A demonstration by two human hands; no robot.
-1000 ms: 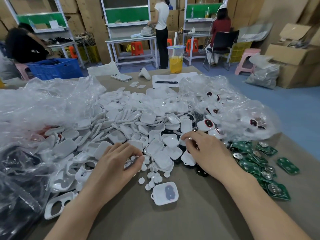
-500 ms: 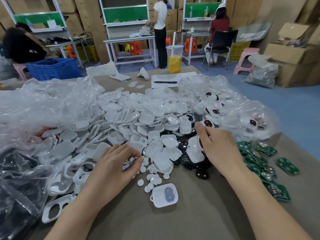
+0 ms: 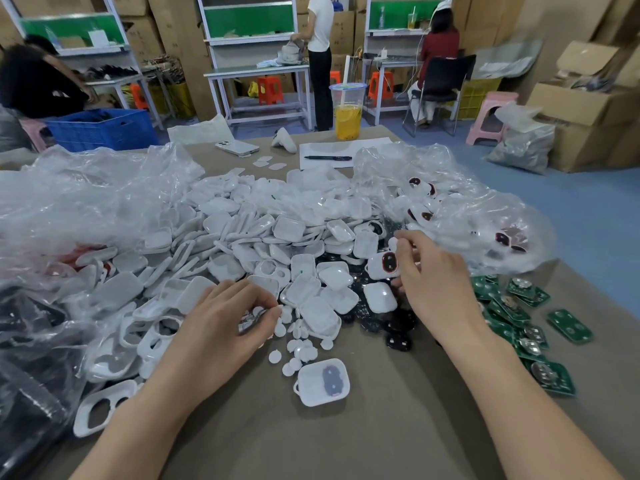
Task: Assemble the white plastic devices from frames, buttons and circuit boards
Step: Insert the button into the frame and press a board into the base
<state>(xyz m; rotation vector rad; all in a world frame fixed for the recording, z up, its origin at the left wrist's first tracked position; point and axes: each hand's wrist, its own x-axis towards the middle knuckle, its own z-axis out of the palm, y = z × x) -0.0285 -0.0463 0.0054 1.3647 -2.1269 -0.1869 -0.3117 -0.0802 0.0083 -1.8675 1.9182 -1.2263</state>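
Observation:
A big heap of white plastic shells (image 3: 263,237) covers the middle of the table. My right hand (image 3: 434,285) holds a white device with a dark red-rimmed button face (image 3: 383,265), lifted just over the heap's right edge. My left hand (image 3: 221,327) pinches something small over the scattered round white buttons (image 3: 298,348); what it pinches is hidden by my fingers. A white frame with a grey insert (image 3: 323,382) lies alone in front. Green circuit boards (image 3: 519,327) lie at the right, black rubber pads (image 3: 398,334) beside them. White frames with two holes (image 3: 100,407) lie at the lower left.
Clear plastic bags lie at the left (image 3: 86,202) and at the right (image 3: 485,216), the right one holding finished devices. A drink cup (image 3: 347,112), paper with a pen (image 3: 329,157) and a phone (image 3: 235,147) stand at the table's far edge. People work at benches behind.
My right hand has lifted the white device out of the heap and carried it up and to the right, toward the bag. My left hand has stayed over the small buttons.

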